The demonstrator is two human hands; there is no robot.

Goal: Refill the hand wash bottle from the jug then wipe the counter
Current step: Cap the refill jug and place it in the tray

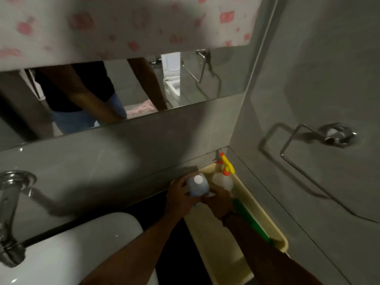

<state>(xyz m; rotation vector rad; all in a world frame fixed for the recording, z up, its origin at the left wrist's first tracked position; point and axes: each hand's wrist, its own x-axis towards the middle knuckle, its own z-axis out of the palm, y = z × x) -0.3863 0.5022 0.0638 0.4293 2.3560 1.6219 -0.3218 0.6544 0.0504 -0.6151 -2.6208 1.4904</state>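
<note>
Dim grey-tiled bathroom, dark counter [174,254] in corner. Left hand [181,195] and right hand [218,202] both wrapped round blue jug [198,188], white cap [198,179] on, upright at far end of cream tray [259,210]; resting or lifted unclear. Spray bottle [223,178] just beside. Advice: lift straight up, clear of spray trigger, one hand under base, cap on till set by sink [72,243]. Hand wash bottle not in view

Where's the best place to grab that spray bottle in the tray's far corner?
The spray bottle stands upright with walls close behind and right and the jug at its left, so probably reach down from above and grip the narrow neck under its trigger head.
</note>
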